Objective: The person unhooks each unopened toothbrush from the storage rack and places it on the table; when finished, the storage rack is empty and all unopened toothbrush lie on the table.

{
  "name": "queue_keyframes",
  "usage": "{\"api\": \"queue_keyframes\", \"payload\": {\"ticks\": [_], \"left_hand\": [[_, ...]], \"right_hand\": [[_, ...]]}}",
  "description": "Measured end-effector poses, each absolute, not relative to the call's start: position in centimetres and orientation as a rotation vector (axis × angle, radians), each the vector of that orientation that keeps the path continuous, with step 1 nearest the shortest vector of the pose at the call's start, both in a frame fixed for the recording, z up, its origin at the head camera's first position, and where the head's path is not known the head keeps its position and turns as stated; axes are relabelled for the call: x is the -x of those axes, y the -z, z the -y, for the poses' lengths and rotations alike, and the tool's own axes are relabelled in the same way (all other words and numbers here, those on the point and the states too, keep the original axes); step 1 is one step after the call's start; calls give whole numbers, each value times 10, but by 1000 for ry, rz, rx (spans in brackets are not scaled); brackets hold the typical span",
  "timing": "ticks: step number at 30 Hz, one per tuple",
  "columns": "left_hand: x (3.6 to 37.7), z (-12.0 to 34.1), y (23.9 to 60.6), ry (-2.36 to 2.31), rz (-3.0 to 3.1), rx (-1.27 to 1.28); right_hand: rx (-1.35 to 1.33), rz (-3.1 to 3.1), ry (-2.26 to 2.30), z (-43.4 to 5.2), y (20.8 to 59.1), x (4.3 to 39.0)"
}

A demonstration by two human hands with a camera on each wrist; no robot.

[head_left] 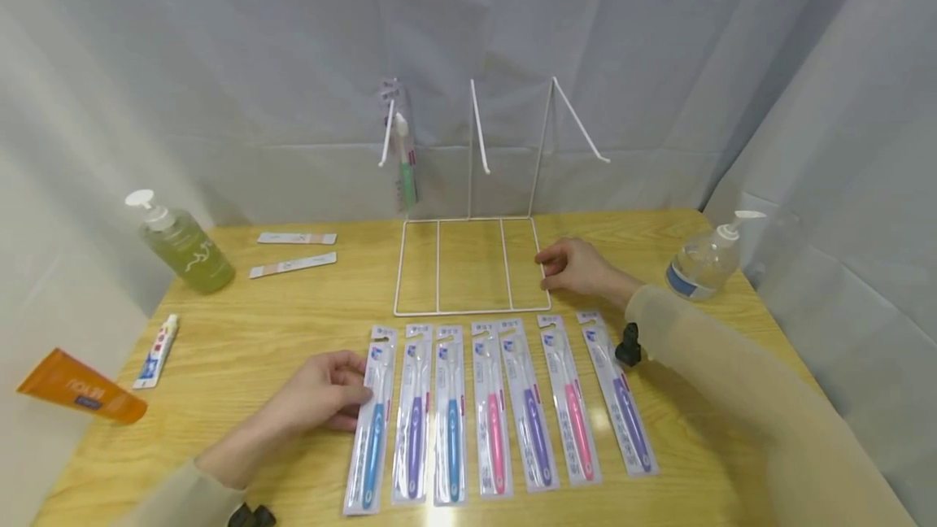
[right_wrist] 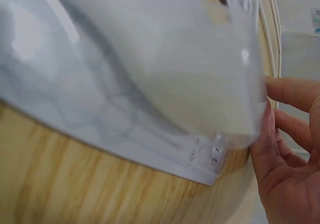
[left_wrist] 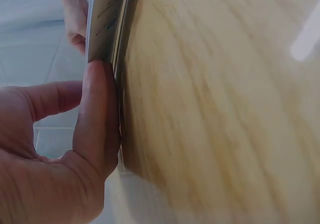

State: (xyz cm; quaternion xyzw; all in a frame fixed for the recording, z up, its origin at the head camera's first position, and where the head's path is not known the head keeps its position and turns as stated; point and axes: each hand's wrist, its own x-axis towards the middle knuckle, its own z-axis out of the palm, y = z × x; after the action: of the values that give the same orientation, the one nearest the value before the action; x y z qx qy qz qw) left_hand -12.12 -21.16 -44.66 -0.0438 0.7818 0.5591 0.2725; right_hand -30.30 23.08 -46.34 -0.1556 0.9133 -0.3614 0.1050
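Several packaged toothbrushes lie in a row on the table. At the row's left end is a blue toothbrush pack (head_left: 372, 429); my left hand (head_left: 325, 393) pinches its left edge. In the left wrist view the fingers (left_wrist: 95, 109) meet the pack's edge just above the wood. Behind the row stands a white wire display rack (head_left: 471, 313) with three hooks. My right hand (head_left: 578, 268) holds the right side of its base between thumb and fingers. On the left hook hangs a green toothbrush pack (head_left: 407, 173). A blurred, pale toothbrush pack fills much of the right wrist view.
At left stand a green pump bottle (head_left: 192, 254), a small toothpaste tube (head_left: 156, 352) and an orange tube (head_left: 84, 387). Two thin sachets (head_left: 293, 264) lie left of the rack. A clear pump bottle (head_left: 703, 265) stands at right. Grey curtains (head_left: 293, 63) surround the table.
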Motion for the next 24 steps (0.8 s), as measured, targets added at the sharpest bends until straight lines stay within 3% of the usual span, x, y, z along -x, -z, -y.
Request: {"api": "queue_keyframes", "payload": {"ticks": [9, 14, 24], "left_hand": [[122, 209, 435, -1284, -2343, 107], [134, 217, 418, -1080, -2543, -31], [206, 209, 379, -1270, -2630, -197]], "right_hand": [[431, -2684, 1061, -230, 462, 302], [413, -2675, 1071, -230, 462, 303], [479, -2692, 1074, -232, 466, 306]]}}
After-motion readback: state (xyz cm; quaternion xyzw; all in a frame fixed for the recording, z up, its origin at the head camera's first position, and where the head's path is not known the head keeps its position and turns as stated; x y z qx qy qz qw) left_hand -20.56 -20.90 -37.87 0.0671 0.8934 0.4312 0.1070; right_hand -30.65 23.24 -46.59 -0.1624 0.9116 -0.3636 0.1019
